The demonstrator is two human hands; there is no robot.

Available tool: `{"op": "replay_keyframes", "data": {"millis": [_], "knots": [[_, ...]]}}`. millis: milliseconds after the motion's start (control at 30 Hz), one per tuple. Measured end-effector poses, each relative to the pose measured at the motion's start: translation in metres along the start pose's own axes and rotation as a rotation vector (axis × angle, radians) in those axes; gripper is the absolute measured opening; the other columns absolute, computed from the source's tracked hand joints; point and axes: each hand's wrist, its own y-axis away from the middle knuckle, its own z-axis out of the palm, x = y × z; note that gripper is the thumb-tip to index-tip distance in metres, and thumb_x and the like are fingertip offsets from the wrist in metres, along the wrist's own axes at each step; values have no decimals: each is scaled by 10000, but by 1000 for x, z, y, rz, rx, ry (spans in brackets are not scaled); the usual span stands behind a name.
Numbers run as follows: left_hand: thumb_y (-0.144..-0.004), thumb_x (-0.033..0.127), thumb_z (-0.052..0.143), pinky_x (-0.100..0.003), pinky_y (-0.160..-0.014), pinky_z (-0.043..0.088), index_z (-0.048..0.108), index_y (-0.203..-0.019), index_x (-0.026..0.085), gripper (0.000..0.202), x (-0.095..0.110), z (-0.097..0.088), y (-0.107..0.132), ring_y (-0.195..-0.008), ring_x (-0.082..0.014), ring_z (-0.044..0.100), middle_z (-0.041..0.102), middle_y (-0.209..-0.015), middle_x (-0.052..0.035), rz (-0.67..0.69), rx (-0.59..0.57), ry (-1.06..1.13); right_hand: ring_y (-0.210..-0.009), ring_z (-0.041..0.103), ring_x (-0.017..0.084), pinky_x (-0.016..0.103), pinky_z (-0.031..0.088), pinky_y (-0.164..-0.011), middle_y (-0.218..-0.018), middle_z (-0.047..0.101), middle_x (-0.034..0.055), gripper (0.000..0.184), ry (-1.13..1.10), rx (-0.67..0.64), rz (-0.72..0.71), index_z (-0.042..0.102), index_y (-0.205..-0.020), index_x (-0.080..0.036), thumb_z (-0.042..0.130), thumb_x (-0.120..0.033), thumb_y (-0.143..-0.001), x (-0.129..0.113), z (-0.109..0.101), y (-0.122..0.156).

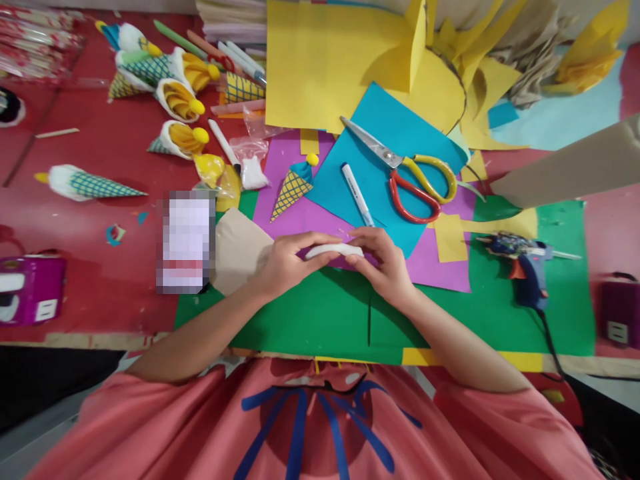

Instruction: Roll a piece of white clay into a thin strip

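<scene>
A short white roll (334, 251), slightly bent and looking like soft modelling clay, spans the gap between my two hands. My left hand (295, 260) pinches its left part between thumb and fingers. At the other end, the thumb and fingers of my right hand (384, 263) close on it. Just beyond my hands a white marker (357, 193) lies on a blue sheet (340, 170). Left of that, a small yellow paper cone (291, 193) with blue lines and a yellow ball on its tip rests on a purple sheet (270, 160).
Large scissors (413, 173) with red and yellow handles lie on the blue sheet. A glue gun (533, 267) rests at right on a green sheet (300, 320). At left are a pixelated phone-like rectangle (187, 243) and several paper cones (150, 70). Yellow sheets (340, 67) stand behind.
</scene>
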Motion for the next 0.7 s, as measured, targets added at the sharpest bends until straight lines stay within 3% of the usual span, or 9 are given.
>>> {"op": "replay_keyframes", "data": {"millis": [100, 300, 367, 500, 600, 700], "knots": [[-841, 439, 727, -178, -710, 565, 777, -1009, 226, 276, 0, 0, -1, -795, -140, 750, 807, -924, -23, 12, 41, -8, -763, 709, 151, 259, 566, -647, -936, 746, 43, 384, -17, -9, 21, 610, -1139, -220, 695, -486, -876, 1, 0, 0], [-849, 472, 707, -178, -681, 556, 797, -977, 227, 291, 0, -3, -1, -769, -142, 749, 810, -894, -24, 14, 22, -6, -874, 737, 186, 307, 586, -781, -950, 779, 55, 212, 14, 25, 7, 711, -981, -210, 689, -405, -900, 0, -3, -2], [-840, 488, 712, -185, -706, 565, 789, -1032, 230, 331, 0, -4, -1, -813, -154, 755, 810, -950, -33, -3, -9, 23, -875, 742, 184, 298, 587, -777, -952, 786, 49, 175, -2, 31, 1, 727, -980, -214, 696, -366, -900, 0, -5, -3], [-732, 543, 792, -219, -788, 585, 701, -1246, 237, 606, 1, -6, -2, -941, -199, 759, 788, -1097, -58, -43, -72, 60, -871, 747, 174, 274, 582, -756, -961, 791, 48, 158, -7, 12, -7, 739, -980, -213, 694, -344, -904, 0, -6, -3], [-784, 528, 753, -224, -825, 578, 757, -1126, 222, 459, 3, -5, -3, -923, -189, 760, 798, -1044, -57, -7, -79, 19, -865, 747, 166, 264, 581, -763, -948, 790, 47, 174, -17, -33, -25, 733, -965, -207, 668, -361, -922, -1, -5, -2], [-826, 513, 715, -206, -761, 570, 790, -984, 206, 352, 6, -3, -4, -816, -161, 755, 807, -932, -42, 23, -74, -2, -873, 745, 169, 272, 585, -791, -933, 784, 43, 200, -15, -50, -28, 722, -955, -212, 628, -388, -946, -1, -4, -1]]}}
